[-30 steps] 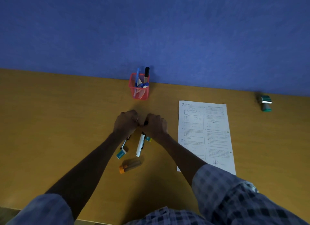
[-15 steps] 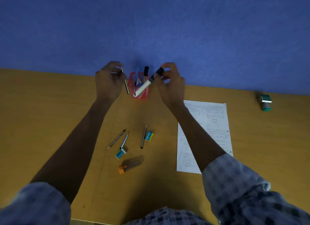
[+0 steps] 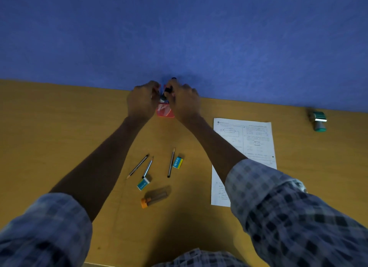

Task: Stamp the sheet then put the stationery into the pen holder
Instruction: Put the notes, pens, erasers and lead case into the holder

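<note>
Both hands have come down onto the red pen holder [image 3: 166, 112] at upper centre. The right hand [image 3: 184, 103] pinches a marker [image 3: 166, 92] going in; the left hand [image 3: 142, 101] has curled fingers, its grip unclear. Pencils [image 3: 170, 163] wait on the counter [image 3: 59, 127].

The person wears a checked shirt in pale grey-blue and dark navy squares. Its left sleeve [image 3: 42, 233], at the lower left of the frame, and right sleeve [image 3: 288, 213], at the lower right, are both pushed up, leaving the forearms bare. The hands carry no rings or watch.
</note>
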Demonstrator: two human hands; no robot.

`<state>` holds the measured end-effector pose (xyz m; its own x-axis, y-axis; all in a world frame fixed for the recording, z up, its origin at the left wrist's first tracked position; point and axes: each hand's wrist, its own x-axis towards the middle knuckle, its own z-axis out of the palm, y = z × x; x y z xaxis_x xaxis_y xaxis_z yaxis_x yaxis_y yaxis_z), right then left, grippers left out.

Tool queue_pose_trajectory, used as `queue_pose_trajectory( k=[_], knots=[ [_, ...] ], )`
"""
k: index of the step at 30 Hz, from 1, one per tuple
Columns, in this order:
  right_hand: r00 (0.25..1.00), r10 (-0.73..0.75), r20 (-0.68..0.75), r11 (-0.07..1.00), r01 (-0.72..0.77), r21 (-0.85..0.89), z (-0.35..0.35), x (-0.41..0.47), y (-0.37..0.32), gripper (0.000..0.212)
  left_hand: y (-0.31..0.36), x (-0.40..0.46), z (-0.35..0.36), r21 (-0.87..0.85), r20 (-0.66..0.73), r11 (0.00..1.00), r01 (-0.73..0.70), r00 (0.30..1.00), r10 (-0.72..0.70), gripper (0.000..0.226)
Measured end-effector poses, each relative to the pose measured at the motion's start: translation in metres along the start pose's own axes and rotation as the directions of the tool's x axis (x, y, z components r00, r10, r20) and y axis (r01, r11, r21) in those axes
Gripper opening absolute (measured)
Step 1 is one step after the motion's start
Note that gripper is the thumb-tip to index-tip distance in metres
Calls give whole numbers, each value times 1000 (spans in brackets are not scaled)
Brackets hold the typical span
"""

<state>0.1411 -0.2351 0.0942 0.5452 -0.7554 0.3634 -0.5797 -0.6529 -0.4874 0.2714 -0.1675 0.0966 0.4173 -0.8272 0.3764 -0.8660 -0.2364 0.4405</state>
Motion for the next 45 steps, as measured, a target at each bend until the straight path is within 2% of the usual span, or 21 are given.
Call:
queue_pose_trajectory(
  k=[4,7,9,11,14,16,18,21,24,31,34,39,45],
  knots=[
    [997,-58,60,998,56,39,5,-8,2,30,-7,-10,2,77,-25,997,-32,999,34,35],
    [999,-36,-34,998,38,58,2,-21,6,36,-14,-23,-4,82,-50,996,36,998,-31,43],
    [992,-1,-128,996,12,83,-4,-36,7,38,-17,-38,-9,50,-51,995,83,995,-81,39],
    [985,59,-160,994,-42,106,-8,-55,6,39,-19,-54,-11,52,-16,994,98,995,-98,33],
    [984,175,-32,980,-171,104,-7,-84,8,37,-19,-81,-10,74,183,980,186,963,-197,25],
    [967,229,116,969,-238,70,2,-100,12,32,-20,-98,-9,121,349,954,274,888,-299,26],
    [927,258,271,963,-271,10,10,-112,14,29,-20,-113,-10,201,482,934,295,800,-357,32],
    [861,276,428,961,-258,-102,20,-125,9,32,-20,-131,-13,277,548,923,266,746,-380,37],
    [847,276,454,959,-212,-187,23,-133,1,32,-22,-144,-13,279,564,931,235,745,-357,38],
    [851,284,442,958,-239,-155,29,-136,-6,19,-30,-151,-10,205,531,930,306,764,-368,20],
    [839,309,448,951,-281,-130,29,-134,-7,19,-32,-151,-7,213,521,945,248,789,-324,17],
    [823,365,436,924,-377,-62,26,-128,-8,19,-29,-151,-4,328,520,940,96,812,-265,22],
    [829,409,382,895,-446,8,20,-120,-4,23,-17,-147,1,459,533,888,-8,802,-268,17]
  ],
)
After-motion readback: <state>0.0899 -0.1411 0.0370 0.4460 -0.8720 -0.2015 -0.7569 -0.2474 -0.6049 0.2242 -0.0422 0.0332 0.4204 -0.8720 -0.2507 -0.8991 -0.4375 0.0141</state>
